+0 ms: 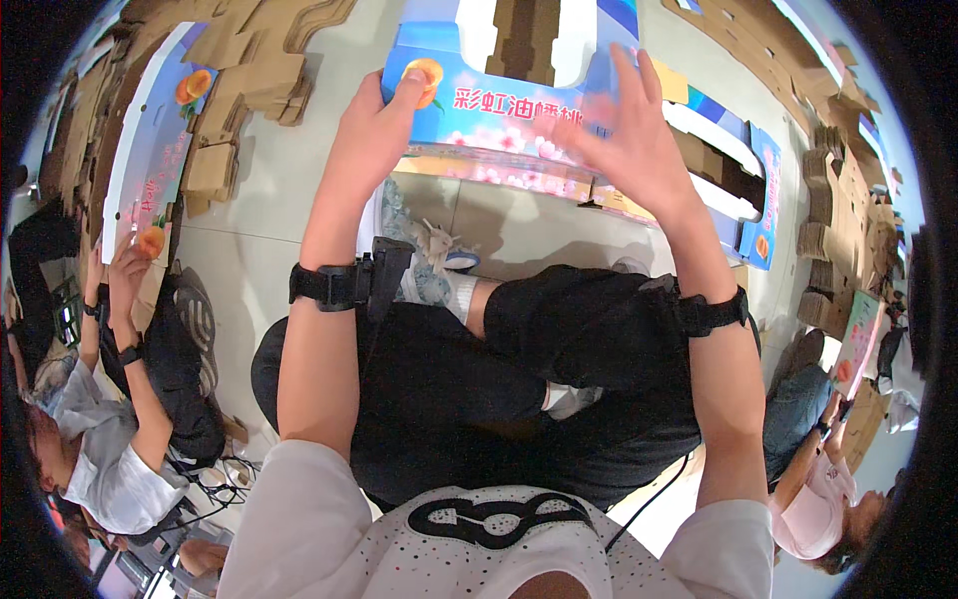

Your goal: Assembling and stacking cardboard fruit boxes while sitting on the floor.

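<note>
A blue and pink printed cardboard box (469,125), with peach and blossom pictures and a large cut-out opening in its top, stands in front of me at the upper middle. My left hand (367,135) is closed on its left corner, the thumb pressed over the peach picture on the front panel. At the right end of that panel my right hand (639,150) has its fingers spread and the thumb pointing left; whether it touches the cardboard I cannot tell. Under and to the right sits another blue box (763,200) with a similar opening.
Flat brown cardboard blanks (239,80) lie in piles at the upper left, and stacked ones (838,230) at the right. A person at left holds a printed cardboard panel (150,140); another at right holds a smaller panel (860,339). Black cables (215,484) lie at lower left.
</note>
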A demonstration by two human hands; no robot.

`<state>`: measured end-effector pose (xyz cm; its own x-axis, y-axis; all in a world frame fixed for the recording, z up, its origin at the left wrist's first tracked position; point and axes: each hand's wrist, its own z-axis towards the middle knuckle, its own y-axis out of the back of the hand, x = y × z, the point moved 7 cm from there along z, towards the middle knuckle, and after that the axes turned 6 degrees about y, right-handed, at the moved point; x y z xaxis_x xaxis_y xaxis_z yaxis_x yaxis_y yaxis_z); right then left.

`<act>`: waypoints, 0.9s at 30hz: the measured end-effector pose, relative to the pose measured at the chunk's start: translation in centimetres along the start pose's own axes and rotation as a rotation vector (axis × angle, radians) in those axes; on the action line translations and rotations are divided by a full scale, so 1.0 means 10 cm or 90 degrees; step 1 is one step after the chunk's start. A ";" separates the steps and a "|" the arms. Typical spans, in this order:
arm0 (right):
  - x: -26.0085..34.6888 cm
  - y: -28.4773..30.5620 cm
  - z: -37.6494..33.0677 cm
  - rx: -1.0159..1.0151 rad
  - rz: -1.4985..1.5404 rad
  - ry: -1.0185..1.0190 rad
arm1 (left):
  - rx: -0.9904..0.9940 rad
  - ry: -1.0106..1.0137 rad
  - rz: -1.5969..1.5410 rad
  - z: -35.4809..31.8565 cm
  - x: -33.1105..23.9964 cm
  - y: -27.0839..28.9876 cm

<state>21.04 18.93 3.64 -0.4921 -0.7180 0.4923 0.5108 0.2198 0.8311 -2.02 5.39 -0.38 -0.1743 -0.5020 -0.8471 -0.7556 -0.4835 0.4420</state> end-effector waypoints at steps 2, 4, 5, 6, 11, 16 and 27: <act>-0.13 0.00 0.04 -0.024 0.077 -0.095 | -0.018 0.001 0.004 0.03 0.04 -0.01; -0.25 -0.01 0.04 -0.048 0.157 -0.188 | -0.060 -0.012 0.020 0.04 0.07 0.03; -0.30 0.00 0.04 -0.027 0.149 -0.190 | -0.101 -0.024 0.036 0.04 0.06 0.09; -0.35 0.03 0.03 -0.006 0.139 -0.194 | -0.100 -0.025 0.034 0.03 0.02 0.12; -0.38 0.40 0.10 -0.015 0.110 -0.232 | 0.130 0.163 -0.056 -0.11 0.02 0.04; -0.22 0.53 0.10 -0.112 -0.113 0.022 | 0.126 0.101 0.015 -0.04 0.06 -0.12; 0.79 -0.11 -0.20 0.160 -0.097 0.122 | 0.007 0.038 -0.024 -0.04 0.03 -0.07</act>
<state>18.01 11.72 6.09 -0.3955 -0.8612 0.3193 0.2397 0.2388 0.9410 -1.28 5.35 -0.81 -0.1080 -0.5254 -0.8440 -0.7680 -0.4950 0.4064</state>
